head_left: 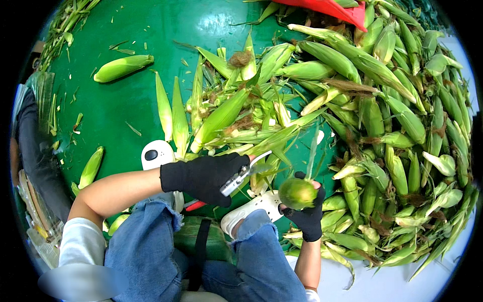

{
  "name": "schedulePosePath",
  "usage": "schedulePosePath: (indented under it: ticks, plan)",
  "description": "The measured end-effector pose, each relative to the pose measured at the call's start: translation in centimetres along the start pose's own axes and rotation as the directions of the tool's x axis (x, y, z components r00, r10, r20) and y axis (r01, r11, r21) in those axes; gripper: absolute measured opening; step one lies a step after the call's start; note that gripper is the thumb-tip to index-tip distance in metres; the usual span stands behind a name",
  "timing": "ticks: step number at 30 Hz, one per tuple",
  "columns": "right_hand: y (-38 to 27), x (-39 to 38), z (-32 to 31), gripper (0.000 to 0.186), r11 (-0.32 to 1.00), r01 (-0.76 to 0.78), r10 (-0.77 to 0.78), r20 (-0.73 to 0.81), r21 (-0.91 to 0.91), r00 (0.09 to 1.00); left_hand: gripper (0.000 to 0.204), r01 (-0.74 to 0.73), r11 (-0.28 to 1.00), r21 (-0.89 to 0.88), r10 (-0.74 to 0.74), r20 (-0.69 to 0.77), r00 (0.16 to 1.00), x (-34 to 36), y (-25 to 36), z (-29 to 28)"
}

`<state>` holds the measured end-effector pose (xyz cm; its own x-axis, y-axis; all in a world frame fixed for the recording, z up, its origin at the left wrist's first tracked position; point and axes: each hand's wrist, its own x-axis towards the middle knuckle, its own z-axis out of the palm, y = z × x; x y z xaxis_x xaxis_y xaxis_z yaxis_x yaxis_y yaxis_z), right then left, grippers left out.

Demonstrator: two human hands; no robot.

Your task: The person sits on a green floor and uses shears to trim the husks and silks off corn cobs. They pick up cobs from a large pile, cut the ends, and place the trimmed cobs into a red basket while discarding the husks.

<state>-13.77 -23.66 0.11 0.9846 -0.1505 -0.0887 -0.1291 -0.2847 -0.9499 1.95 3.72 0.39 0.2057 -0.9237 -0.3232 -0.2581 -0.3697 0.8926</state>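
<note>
My left hand (204,177), in a black fingerless glove, is closed around a pair of pruning shears (235,184). Their metal blades point up and right, and part of a red handle sticks out below the glove. In my right hand (308,217), gloved the same way, an ear of corn (298,194) in its green husk is gripped, one end turned up toward me. A long thin leaf rises from it. The shears are a short way left of this ear, apart from it. Beyond both hands lies a heap of husk leaves (261,121) with silk.
A large pile of unhusked corn (397,151) fills the right side, with a red plastic piece (342,11) at its top. A single ear (124,68) rests on the green floor (131,30) at far left. My white clogs (254,210) flank a green seat (206,239).
</note>
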Motion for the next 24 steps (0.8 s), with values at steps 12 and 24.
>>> schedulePosePath:
  ticks: [12,24]
  plan:
    - [0.7,2.5,7.1,0.089,0.462,-0.221,0.289,0.090,0.859,0.953,0.098,-0.002,0.993,-0.121,-0.002,-0.028,1.000,1.7,2.3,-0.7]
    - [0.2,1.2,8.1,0.079,0.504,-0.297,0.407,0.081,0.811,0.910,0.082,-0.037,0.991,0.126,0.077,-0.330,0.941,2.1,2.2,-0.5]
